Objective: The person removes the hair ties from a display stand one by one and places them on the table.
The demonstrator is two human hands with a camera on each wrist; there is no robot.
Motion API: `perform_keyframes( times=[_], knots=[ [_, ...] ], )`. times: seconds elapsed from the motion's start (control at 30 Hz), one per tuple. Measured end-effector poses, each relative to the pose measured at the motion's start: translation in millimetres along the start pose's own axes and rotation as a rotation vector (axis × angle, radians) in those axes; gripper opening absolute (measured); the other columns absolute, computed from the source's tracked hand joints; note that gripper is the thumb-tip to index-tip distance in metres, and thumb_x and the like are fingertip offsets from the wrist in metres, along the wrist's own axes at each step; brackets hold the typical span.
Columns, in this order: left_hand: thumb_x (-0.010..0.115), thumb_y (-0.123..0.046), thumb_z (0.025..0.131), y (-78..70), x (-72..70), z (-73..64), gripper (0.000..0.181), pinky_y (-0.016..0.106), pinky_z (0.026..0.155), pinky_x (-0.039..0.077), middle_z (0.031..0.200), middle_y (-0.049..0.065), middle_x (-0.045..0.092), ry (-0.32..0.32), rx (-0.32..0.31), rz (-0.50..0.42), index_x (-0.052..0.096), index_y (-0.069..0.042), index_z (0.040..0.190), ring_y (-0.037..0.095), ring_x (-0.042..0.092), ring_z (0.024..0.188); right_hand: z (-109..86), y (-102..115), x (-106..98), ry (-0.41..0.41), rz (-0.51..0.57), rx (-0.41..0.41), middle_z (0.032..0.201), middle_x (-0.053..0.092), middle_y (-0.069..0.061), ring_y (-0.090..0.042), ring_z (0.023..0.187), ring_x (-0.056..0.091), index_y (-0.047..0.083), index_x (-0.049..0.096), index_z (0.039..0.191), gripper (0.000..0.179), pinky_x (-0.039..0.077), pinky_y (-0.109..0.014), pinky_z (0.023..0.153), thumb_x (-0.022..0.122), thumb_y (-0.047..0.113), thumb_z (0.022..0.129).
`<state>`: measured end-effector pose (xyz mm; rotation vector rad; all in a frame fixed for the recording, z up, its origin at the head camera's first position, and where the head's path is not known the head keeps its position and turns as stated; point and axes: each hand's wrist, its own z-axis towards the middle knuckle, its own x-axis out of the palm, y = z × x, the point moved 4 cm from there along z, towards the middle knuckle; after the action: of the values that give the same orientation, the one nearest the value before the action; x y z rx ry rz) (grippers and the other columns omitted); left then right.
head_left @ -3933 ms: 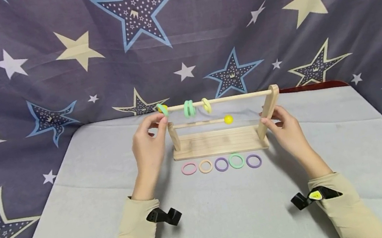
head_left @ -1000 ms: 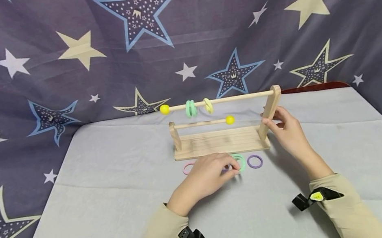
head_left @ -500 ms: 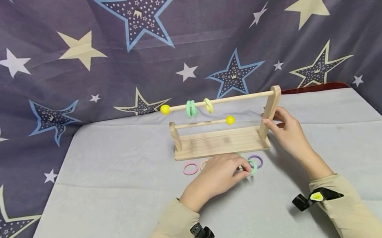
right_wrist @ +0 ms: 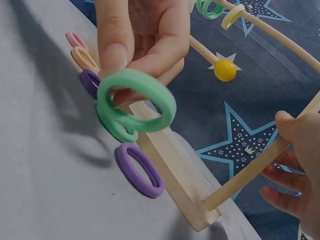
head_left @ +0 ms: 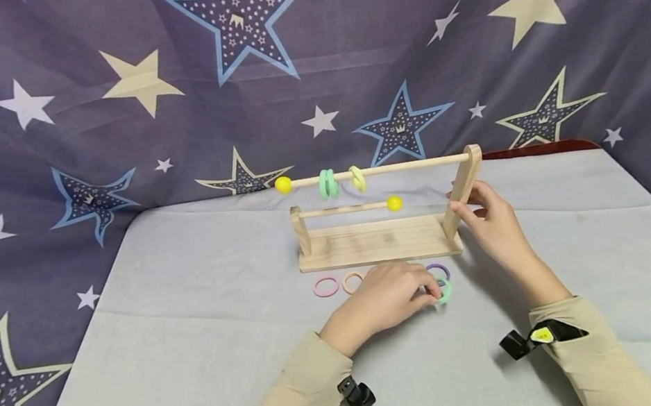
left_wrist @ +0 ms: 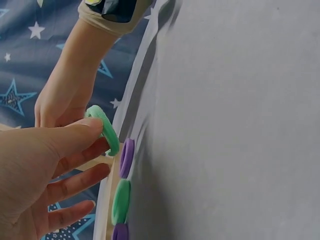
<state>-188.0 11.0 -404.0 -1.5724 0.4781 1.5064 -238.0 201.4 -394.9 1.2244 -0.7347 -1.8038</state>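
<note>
My left hand pinches a green hair tie between thumb and index finger, just above the table. Below it lies a purple hair tie, with a second green hair tie beside it. In the head view my left hand hides part of the row. My right hand grips the right upright of a wooden stand, thumb in front. On the stand's upper rod hang two green hair ties and a yellow hair tie. A yellow ball caps the rod's left end.
The stand's base rests on a grey-clothed table. A shorter lower rod ends in another yellow ball and carries no ties. Pink and orange hair ties lie left in the row. A starry curtain hangs behind.
Earlier my left hand held a green hair tie at the upper rod's ball end. It has come down to the row and slid rightward with a green tie. My right hand keeps its grip.
</note>
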Motion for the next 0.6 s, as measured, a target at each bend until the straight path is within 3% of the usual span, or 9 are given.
perform_keyframes(
  times=[0.27, 0.6],
  knots=[
    [0.069, -0.036, 0.093, -5.3, 6.7, 3.5, 0.01, 0.021, 0.082, 0.046, 0.097, -0.02, 0.066, 0.037, 0.01, 0.019, 0.075, -0.03, 0.097, -0.001, 0.061, 0.089, 1.4, -1, -1, -0.004, 0.003, -0.015, 0.12, 0.067, -0.018, 0.001, 0.101, 0.054, 0.001, 0.055, 0.132, 0.036, 0.044, -0.019, 0.08, 0.062, 0.015, 0.099],
    [0.071, -0.034, 0.092, -5.6, 15.5, 6.9, 0.007, 0.019, 0.084, 0.045, 0.094, -0.02, 0.067, 0.06, 0.023, 0.044, 0.076, -0.029, 0.094, 0.001, 0.062, 0.091, 0.2, 1, -1, -0.001, -0.017, -0.009, 0.12, 0.067, -0.016, -0.019, 0.108, 0.059, 0.002, 0.056, 0.131, 0.036, 0.044, -0.019, 0.081, 0.06, 0.02, 0.1]
  ],
)
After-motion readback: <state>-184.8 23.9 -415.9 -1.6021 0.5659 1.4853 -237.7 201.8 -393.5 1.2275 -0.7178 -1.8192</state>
